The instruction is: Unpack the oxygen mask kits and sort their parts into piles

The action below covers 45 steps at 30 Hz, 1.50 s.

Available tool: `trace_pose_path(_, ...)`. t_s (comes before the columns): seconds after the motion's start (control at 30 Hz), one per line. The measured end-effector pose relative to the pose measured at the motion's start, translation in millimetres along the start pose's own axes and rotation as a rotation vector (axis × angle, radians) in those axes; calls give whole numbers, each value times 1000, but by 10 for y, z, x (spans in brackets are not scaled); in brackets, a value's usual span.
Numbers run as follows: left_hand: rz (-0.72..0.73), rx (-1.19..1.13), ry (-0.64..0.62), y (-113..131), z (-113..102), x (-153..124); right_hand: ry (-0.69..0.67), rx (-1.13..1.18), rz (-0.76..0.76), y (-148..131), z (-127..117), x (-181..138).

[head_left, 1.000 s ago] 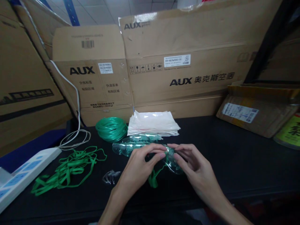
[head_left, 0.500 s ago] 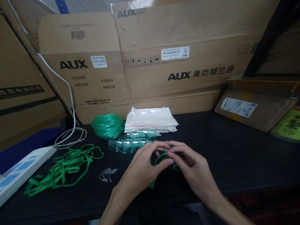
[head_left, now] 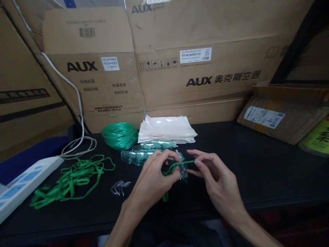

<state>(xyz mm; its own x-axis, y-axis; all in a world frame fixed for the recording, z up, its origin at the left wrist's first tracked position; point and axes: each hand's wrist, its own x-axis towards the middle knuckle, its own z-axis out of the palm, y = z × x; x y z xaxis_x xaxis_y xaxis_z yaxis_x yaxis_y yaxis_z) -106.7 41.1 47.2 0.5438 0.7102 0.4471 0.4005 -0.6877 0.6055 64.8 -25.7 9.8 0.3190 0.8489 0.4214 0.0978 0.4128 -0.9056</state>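
Note:
My left hand (head_left: 154,178) grips a clear green-tinted plastic mask (head_left: 182,167) just above the black table (head_left: 257,171), fingers curled round it. My right hand (head_left: 214,178) pinches a thin green elastic strap (head_left: 183,162) that runs from the mask, pulled taut to the right. A loose end of the strap (head_left: 165,196) hangs below my left hand. More clear masks (head_left: 138,157) lie just behind my hands.
A coil of green tubing (head_left: 120,134) and a stack of white plastic bags (head_left: 167,130) lie at the back. A heap of green straps (head_left: 72,178), small clear clips (head_left: 119,187), a white power strip (head_left: 23,185) and its cable (head_left: 78,145) are at left. Cardboard boxes (head_left: 195,68) stand behind.
My right hand has pulled the green strap out to the right, away from the mask. My left hand has kept its grip. The view has shifted slightly.

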Motion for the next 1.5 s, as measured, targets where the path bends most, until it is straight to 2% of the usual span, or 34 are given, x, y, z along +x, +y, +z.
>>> trace_pose_path(0.13, -43, -9, 18, -44, -48, 2, 131, 113, 25, -43, -29, 31)
trace_pose_path(0.23, -50, -65, 7, -29, -45, 5, 143, 102, 14, -57, -36, 34)
trace_pose_path(0.33, -64, -204, -57, -12, -32, 12, -11, -41, -57, -82, -36, 10)
trace_pose_path(0.43, -125, -354, -90, -29, -50, 17, -213, -209, -218, -127, -90, -13)
trace_pose_path(0.6, -212, -615, -169, -49, -120, 2, -418, -442, -418, -173, -236, 13)
trace_pose_path(0.7, -229, -745, -225, -24, -137, -9, -500, -471, -386, -140, -224, 31)
trace_pose_path(0.77, -237, -771, -220, -6, -144, -10, -454, -382, -273, -99, -182, 26)
trace_pose_path(0.83, -233, -745, -162, 1, -153, -8, -376, -190, -106, -72, -139, 9)
trace_pose_path(0.93, -194, -665, -59, 4, -152, -9, -363, 148, 128, -100, -82, -23)
trace_pose_path(1.03, -137, -577, -75, 29, -106, -22, -369, 291, 224, -179, 11, -28)
trace_pose_path(1.17, -82, -394, -117, 114, -37, -56, -269, 282, 219, -207, 146, 23)
trace_pose_path(1.3, -54, -192, -119, 181, -100, -118, -172, 163, 208, -126, 102, 67)
trace_pose_path(1.4, -47, -8, -57, 143, -292, -138, -99, 79, 211, -47, -14, 89)
trace_pose_path(1.5, -90, 263, 85, -19, -648, -23, -71, 38, 215, -25, -93, 104)
